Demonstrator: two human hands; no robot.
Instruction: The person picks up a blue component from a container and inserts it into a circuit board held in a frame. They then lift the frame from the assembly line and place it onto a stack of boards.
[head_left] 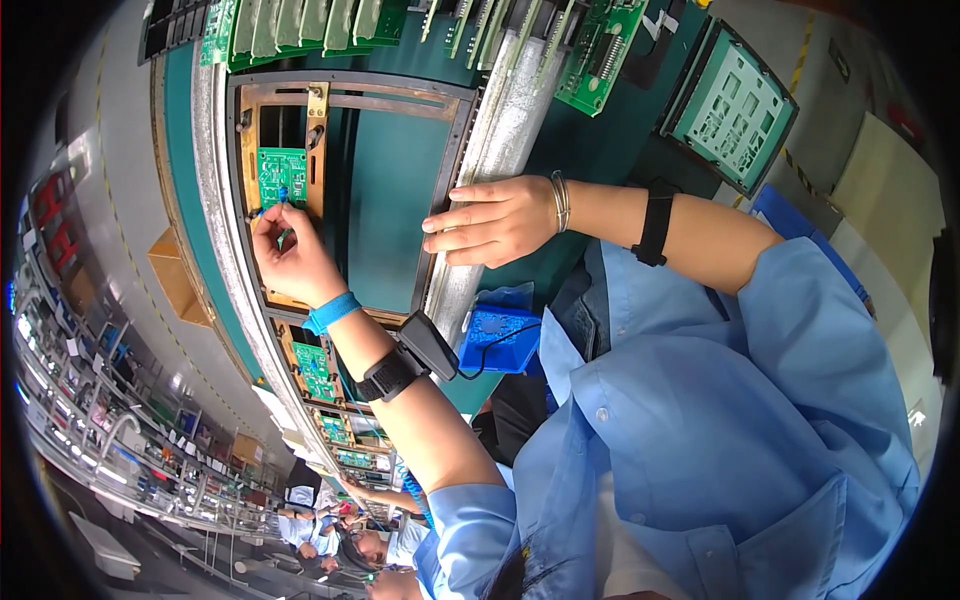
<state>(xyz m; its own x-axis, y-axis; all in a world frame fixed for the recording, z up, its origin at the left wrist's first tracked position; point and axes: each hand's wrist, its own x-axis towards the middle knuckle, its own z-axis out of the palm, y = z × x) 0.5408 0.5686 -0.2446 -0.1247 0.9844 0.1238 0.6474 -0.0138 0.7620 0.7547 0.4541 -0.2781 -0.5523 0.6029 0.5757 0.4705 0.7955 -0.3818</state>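
Observation:
My left hand [292,258], with a blue wrist strap [331,313], reaches over a green circuit board [283,166]. Its thumb and fingertips pinch at a small blue electronic component [283,194] on the board; the fingers partly hide the contact. The board sits in a brass-coloured clamp inside a dark rectangular carrier frame [355,80]. My right hand [492,224], with a bangle at the wrist, lies palm down with fingers stretched out. It rests across the silver rail [455,290], fingertips at the frame's near edge, and holds nothing.
Green boards [300,25] stand in a row at the far side. A blue bin [500,338] with small parts is beside the rail. More framed boards [316,372] continue down the line, where other people [310,525] work. A framed panel [735,105] stands at right.

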